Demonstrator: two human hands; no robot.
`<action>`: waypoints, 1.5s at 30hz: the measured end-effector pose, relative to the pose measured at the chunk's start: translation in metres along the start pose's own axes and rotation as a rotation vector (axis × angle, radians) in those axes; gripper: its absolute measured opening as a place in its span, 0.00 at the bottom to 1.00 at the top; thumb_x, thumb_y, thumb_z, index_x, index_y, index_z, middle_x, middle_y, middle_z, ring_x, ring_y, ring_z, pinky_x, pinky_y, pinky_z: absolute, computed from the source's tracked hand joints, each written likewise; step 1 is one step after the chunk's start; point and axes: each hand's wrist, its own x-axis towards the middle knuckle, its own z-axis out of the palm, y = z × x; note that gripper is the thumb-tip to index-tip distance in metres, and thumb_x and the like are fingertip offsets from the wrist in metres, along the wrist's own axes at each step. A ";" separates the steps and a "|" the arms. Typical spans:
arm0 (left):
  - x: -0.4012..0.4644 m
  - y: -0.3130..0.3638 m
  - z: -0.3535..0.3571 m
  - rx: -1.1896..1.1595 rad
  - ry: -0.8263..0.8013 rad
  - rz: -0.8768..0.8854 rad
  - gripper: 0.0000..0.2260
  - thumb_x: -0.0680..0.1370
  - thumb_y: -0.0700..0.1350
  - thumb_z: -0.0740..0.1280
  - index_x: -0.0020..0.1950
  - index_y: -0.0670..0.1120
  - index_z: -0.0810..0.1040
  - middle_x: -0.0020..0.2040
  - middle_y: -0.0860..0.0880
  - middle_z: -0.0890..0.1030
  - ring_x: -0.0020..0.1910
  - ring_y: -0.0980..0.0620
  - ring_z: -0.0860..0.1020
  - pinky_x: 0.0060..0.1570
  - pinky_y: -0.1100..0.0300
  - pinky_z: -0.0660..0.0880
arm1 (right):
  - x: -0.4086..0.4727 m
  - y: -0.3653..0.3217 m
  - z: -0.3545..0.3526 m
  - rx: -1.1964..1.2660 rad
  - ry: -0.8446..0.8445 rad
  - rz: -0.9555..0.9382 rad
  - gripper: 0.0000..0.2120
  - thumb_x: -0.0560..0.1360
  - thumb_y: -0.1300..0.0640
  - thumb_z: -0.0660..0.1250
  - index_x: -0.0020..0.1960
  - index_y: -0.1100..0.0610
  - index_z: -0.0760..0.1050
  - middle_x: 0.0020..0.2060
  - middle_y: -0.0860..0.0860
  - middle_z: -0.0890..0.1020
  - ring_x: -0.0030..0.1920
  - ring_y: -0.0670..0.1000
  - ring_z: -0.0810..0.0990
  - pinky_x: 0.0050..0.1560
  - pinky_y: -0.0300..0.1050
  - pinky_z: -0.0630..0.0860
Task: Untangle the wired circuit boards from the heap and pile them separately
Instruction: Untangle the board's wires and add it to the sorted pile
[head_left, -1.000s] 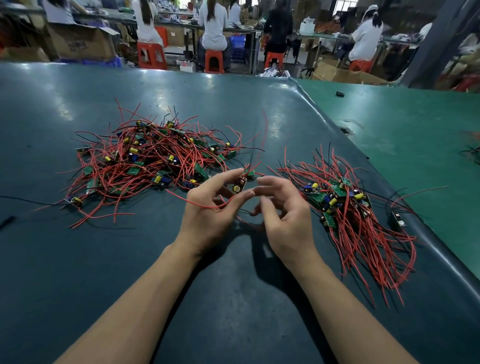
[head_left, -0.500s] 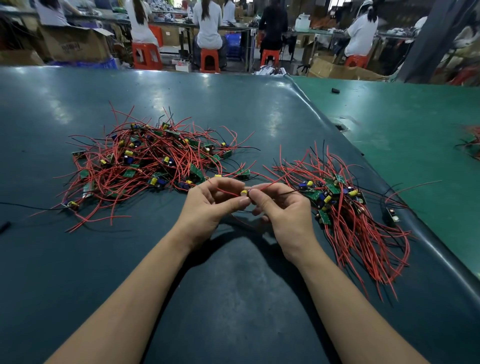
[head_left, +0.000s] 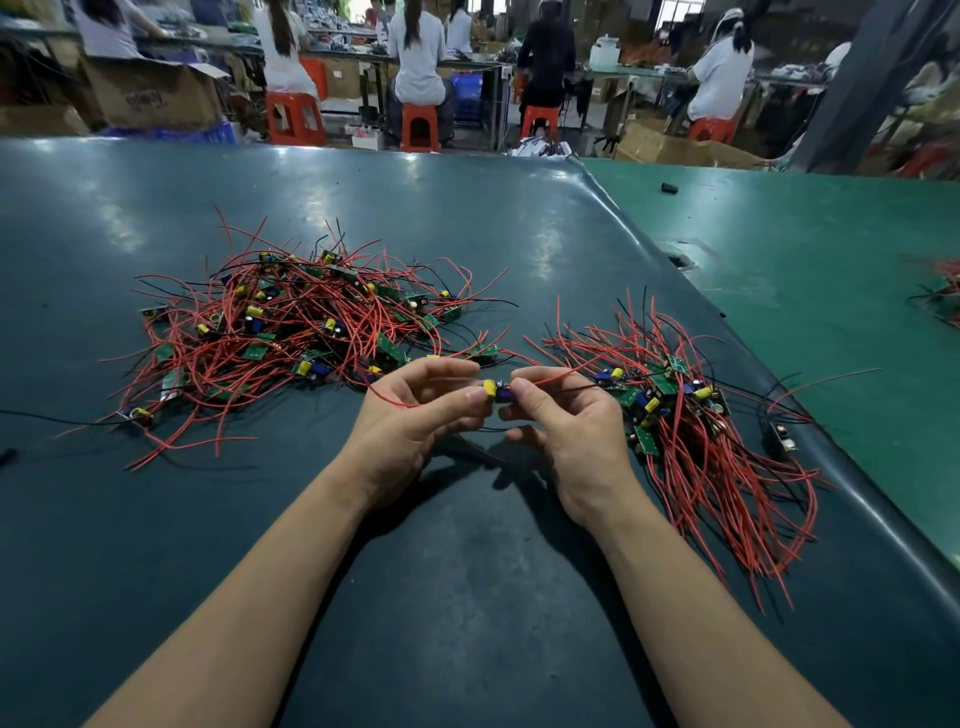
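From the head view, I hold one circuit board (head_left: 497, 391) between both hands, lifted a little above the worktop (head_left: 467, 597), in the gap between the two groups of boards. My left hand (head_left: 415, 415) pinches it at the end with the yellow capacitor, thumb against fingertip, and my right hand (head_left: 563, 423) pinches the other end, where a red wire and a black wire leave toward the right. I think I hold it like this so that its wires can be drawn free and laid straight before it goes to the sorted side. A loose red wire loops under my left hand; I cannot say surely whether it belongs to this board or to the heap.

The heap (head_left: 291, 332) lies toward the left edge of the worktop, and it looks truly tangled: red and black wires cross in every direction, with small green boards carrying yellow and blue parts caught among them. The separate pile (head_left: 691, 415) lies near the right edge, just beside my right hand. There the boards are gathered at the far end and their wires run nearly parallel toward me, which is probably the reason for placing each one the same way. One single board (head_left: 779, 435) lies alone at the right edge.
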 end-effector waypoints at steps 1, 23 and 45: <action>0.000 -0.001 0.001 0.035 0.002 -0.004 0.11 0.68 0.38 0.71 0.49 0.39 0.80 0.39 0.45 0.84 0.34 0.51 0.82 0.37 0.62 0.79 | 0.000 0.000 -0.001 0.033 -0.008 0.012 0.05 0.74 0.68 0.69 0.45 0.60 0.80 0.36 0.52 0.84 0.35 0.49 0.83 0.31 0.38 0.78; 0.003 -0.006 -0.004 0.222 0.215 0.048 0.07 0.78 0.45 0.69 0.44 0.43 0.83 0.35 0.47 0.83 0.27 0.56 0.76 0.28 0.62 0.74 | -0.002 0.000 0.001 -0.046 0.097 -0.040 0.01 0.77 0.64 0.68 0.48 0.61 0.77 0.34 0.53 0.83 0.33 0.52 0.83 0.31 0.41 0.80; 0.005 -0.014 -0.026 1.432 0.359 0.214 0.16 0.77 0.53 0.68 0.62 0.50 0.80 0.66 0.51 0.76 0.64 0.46 0.66 0.66 0.52 0.65 | 0.038 -0.076 0.041 -0.010 0.017 0.135 0.05 0.76 0.64 0.69 0.44 0.64 0.75 0.29 0.55 0.81 0.27 0.49 0.80 0.30 0.38 0.79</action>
